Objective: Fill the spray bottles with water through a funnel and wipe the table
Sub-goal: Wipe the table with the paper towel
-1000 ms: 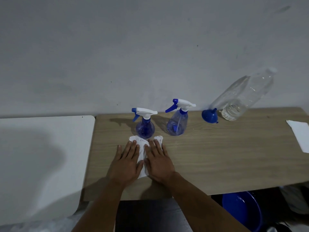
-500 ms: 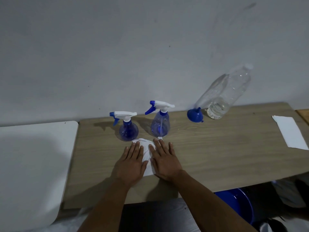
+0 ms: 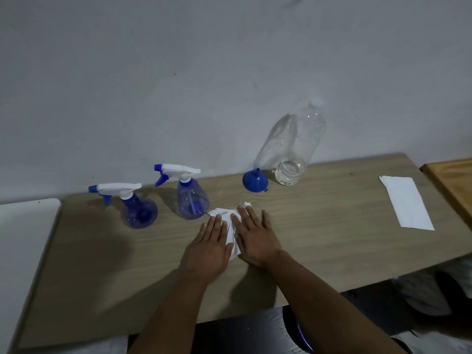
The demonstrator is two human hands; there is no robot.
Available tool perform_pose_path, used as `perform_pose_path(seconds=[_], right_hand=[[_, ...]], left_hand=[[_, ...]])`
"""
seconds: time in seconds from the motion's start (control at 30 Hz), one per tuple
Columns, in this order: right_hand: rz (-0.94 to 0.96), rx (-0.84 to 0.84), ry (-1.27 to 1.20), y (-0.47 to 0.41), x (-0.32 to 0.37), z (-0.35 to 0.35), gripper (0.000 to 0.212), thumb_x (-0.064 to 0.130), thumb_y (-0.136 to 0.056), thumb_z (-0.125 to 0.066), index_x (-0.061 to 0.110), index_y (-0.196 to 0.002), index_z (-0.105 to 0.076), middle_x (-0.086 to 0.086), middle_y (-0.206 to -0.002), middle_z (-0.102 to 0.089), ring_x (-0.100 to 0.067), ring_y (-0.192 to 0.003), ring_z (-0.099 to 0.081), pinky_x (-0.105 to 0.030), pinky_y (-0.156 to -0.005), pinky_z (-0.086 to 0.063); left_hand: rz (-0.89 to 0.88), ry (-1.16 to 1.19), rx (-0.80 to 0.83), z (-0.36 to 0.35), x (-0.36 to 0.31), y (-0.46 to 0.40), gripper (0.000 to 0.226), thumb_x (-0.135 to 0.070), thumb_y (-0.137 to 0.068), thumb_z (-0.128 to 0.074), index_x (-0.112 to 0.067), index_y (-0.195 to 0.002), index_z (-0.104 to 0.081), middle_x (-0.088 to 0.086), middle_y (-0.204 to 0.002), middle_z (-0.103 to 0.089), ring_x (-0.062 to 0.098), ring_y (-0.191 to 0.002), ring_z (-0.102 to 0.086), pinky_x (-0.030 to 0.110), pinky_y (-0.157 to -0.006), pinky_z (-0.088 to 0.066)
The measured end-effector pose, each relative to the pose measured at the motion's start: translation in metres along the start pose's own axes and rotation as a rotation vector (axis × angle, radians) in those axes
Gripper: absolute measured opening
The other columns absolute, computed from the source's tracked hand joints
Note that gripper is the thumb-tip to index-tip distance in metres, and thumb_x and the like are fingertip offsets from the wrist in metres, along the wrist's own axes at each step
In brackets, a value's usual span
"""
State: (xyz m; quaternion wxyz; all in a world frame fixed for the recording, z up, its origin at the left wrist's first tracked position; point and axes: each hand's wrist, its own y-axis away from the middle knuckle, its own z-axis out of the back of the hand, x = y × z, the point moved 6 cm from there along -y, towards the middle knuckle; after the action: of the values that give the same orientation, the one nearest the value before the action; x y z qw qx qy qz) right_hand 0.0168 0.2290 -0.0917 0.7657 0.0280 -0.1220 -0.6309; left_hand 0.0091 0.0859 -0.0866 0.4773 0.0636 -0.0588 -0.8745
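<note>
Most of the white cloth [image 3: 231, 227] is hidden under the two hands; only a crumpled edge at its 12 o'clock end and a strip between the thumbs show. A blue round object [image 3: 300, 335] under the surface at 5 o'clock is largely cut off by the right forearm and the surface edge, so what it is cannot be told. The water level in the spray bottles is hard to make out in the dim light.

The left hand [image 3: 208, 247] lies flat, palm down, fingers straight and together, pressing on the cloth's left part. The right hand [image 3: 255, 236] lies the same way just beside it, fingers straight and slightly spread, pressing on the cloth's right part, fingertips pointing toward 11 o'clock. Neither hand curls round anything. Both forearms reach in from 6 o'clock.

The cloth sits near the middle of the wooden surface [image 3: 332, 226]. At its 10 o'clock, just beside it, stands the right spray bottle [image 3: 191, 198]; the left spray bottle [image 3: 135, 208] stands farther toward 9 o'clock. The blue funnel [image 3: 254, 180] rests at 1 o'clock, near the clear water bottle [image 3: 297, 149], which stands against the wall with a little water in its base. A folded white paper [image 3: 406, 201] lies at 3 o'clock, well apart.
</note>
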Motion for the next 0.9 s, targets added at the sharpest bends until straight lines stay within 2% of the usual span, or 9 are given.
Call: perform_pose_path(seconds=[0.07,0.17,0.23,0.3,0.53,0.67,0.8,0.9], right_hand=[[0.007,0.003,-0.004,-0.004,-0.017,0.005,0.073,0.05,-0.1,-0.009,0.021,-0.167,-0.008,-0.008,-0.175,0.003,-0.027,-0.161,0.012,-0.063,-0.126,0.003],[-0.002,0.0,-0.006,-0.008,-0.043,0.009,0.068,0.048,-0.105,-0.016,0.021,-0.167,-0.008,-0.008,-0.175,0.001,-0.027,-0.161,0.01,-0.063,-0.126,0.003],[-0.007,0.003,-0.009,-0.006,-0.058,0.011,0.07,0.049,-0.103,-0.011,0.021,-0.167,-0.008,-0.009,-0.175,0.0,-0.027,-0.162,0.008,-0.063,-0.126,0.004],[-0.012,0.0,-0.015,-0.004,-0.073,0.014,0.075,0.05,-0.099,-0.004,0.02,-0.167,-0.008,-0.009,-0.175,0.0,-0.028,-0.162,0.008,-0.063,-0.126,0.004],[-0.05,-0.029,-0.037,0.007,-0.124,0.019,0.077,0.05,-0.097,-0.004,0.019,-0.167,-0.009,-0.008,-0.175,0.002,-0.027,-0.161,0.011,-0.064,-0.126,0.003],[-0.062,-0.028,-0.029,0.011,-0.147,0.021,0.07,0.049,-0.104,-0.015,0.019,-0.167,-0.01,-0.009,-0.175,0.0,-0.028,-0.161,0.009,-0.065,-0.125,0.002],[-0.084,-0.035,-0.035,0.017,-0.168,0.023,0.069,0.048,-0.106,-0.022,0.019,-0.167,-0.012,-0.009,-0.175,0.0,-0.027,-0.162,0.008,-0.064,-0.125,0.002],[-0.105,-0.039,-0.043,0.024,-0.185,0.024,0.07,0.048,-0.104,-0.019,0.018,-0.167,-0.013,-0.009,-0.175,-0.002,-0.027,-0.162,0.008,-0.064,-0.125,0.002]], left_hand=[[0.024,-0.012,0.008,0.002,-0.012,-0.014,0.07,-0.046,-0.101,-0.01,-0.004,-0.155,-0.022,0.019,-0.163,-0.013,0.03,-0.153,-0.01,0.046,-0.124,-0.018],[0.049,-0.022,0.014,0.004,-0.024,-0.036,0.071,-0.047,-0.101,-0.007,-0.005,-0.156,-0.021,0.017,-0.164,-0.01,0.031,-0.153,-0.009,0.046,-0.124,-0.016],[0.055,-0.03,0.003,0.009,-0.032,-0.049,0.071,-0.047,-0.1,-0.008,-0.006,-0.155,-0.026,0.018,-0.163,-0.014,0.031,-0.153,-0.014,0.046,-0.123,-0.019],[0.036,-0.047,0.014,0.01,-0.042,-0.061,0.072,-0.048,-0.099,-0.006,-0.008,-0.157,-0.019,0.016,-0.164,-0.007,0.031,-0.153,-0.01,0.044,-0.124,-0.016],[-0.008,-0.025,0.045,0.02,-0.09,-0.093,0.084,-0.052,-0.089,0.01,-0.01,-0.159,-0.011,0.015,-0.165,0.001,0.028,-0.154,-0.001,0.041,-0.126,-0.006],[-0.001,-0.048,0.056,0.021,-0.11,-0.104,0.079,-0.048,-0.093,0.004,-0.007,-0.156,-0.019,0.018,-0.164,-0.009,0.031,-0.153,-0.01,0.042,-0.125,-0.01],[-0.004,-0.055,0.061,0.022,-0.13,-0.113,0.068,-0.043,-0.098,-0.018,-0.002,-0.145,-0.048,0.021,-0.154,-0.039,0.033,-0.143,-0.039,0.044,-0.117,-0.031],[-0.041,-0.052,0.048,0.022,-0.148,-0.12,0.067,-0.042,-0.099,-0.02,-0.001,-0.144,-0.048,0.022,-0.153,-0.04,0.033,-0.143,-0.039,0.045,-0.117,-0.033]])
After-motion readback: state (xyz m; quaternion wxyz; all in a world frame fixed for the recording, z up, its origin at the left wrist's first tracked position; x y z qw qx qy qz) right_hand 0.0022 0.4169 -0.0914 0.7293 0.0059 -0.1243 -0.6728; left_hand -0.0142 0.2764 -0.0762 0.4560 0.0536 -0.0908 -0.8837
